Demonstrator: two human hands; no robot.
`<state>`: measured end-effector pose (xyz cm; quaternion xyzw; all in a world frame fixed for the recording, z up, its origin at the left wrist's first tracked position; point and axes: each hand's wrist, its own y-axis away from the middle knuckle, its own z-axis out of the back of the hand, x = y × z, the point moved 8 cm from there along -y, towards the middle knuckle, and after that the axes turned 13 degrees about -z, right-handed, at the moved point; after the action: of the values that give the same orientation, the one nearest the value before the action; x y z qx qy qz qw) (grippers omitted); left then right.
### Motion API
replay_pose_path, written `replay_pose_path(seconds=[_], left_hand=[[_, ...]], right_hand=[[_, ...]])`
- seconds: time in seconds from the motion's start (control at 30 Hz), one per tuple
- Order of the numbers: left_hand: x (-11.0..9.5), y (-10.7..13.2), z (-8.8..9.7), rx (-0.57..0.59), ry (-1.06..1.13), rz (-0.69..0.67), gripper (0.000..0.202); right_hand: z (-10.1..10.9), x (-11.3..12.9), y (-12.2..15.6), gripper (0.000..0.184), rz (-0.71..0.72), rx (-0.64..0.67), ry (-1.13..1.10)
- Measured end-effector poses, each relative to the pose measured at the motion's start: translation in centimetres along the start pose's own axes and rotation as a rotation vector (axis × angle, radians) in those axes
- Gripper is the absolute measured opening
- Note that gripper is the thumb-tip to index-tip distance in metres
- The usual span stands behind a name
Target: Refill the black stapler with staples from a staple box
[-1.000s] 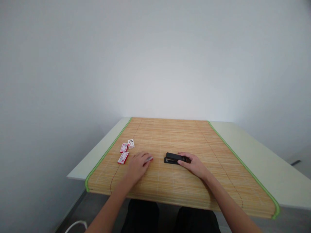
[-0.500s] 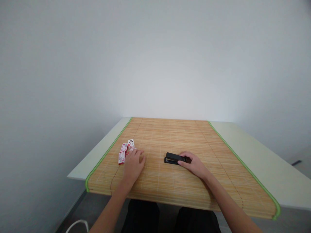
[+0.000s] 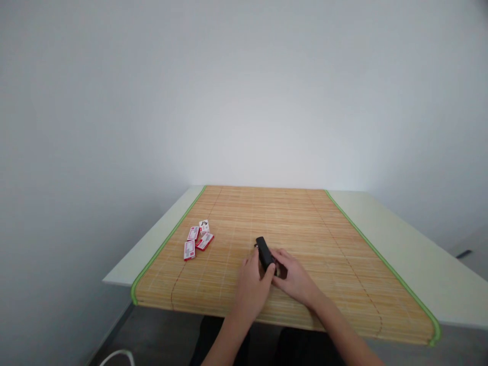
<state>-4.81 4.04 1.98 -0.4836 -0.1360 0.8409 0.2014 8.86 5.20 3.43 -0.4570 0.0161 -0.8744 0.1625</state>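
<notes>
A black stapler [image 3: 264, 252] lies on the bamboo mat [image 3: 343, 254], turned so it points away from me. My left hand [image 3: 251, 284] is curled against its left side, thumb touching it. My right hand [image 3: 293, 277] grips its near end from the right. Several small red-and-white staple boxes [image 3: 198, 239] lie in a cluster at the mat's left, apart from both hands.
The mat has a green border [image 3: 381, 256] and covers a pale table [image 3: 427, 264] set against a white wall. A white cord [image 3: 114, 354] loops on the floor at the lower left. My dark trousers show under the table's near edge.
My left hand left a staple box with the cluster at the left and moved right to the stapler. The right hand turned the stapler from sideways to pointing away and drew it nearer.
</notes>
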Motion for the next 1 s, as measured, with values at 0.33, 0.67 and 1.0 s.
replay_pose_path(seconds=[0.33, 0.67, 1.0], left_hand=[[2.7, -0.5, 1.2, -0.085, -0.219, 0.026, 0.055], [8.7, -2.0, 11.7, -0.28, -0.553, 0.092, 0.047], [9.2, -1.5, 13.4, -0.357, -0.605, 0.068, 0.046]], right_hand=[[-1.3, 0.2, 0.8, 0.067, -0.003, 0.007, 0.01], [-0.8, 0.0, 0.9, 0.06, -0.028, 0.002, -0.016], [-0.9, -0.4, 0.8, 0.057, -0.029, 0.012, -0.025]])
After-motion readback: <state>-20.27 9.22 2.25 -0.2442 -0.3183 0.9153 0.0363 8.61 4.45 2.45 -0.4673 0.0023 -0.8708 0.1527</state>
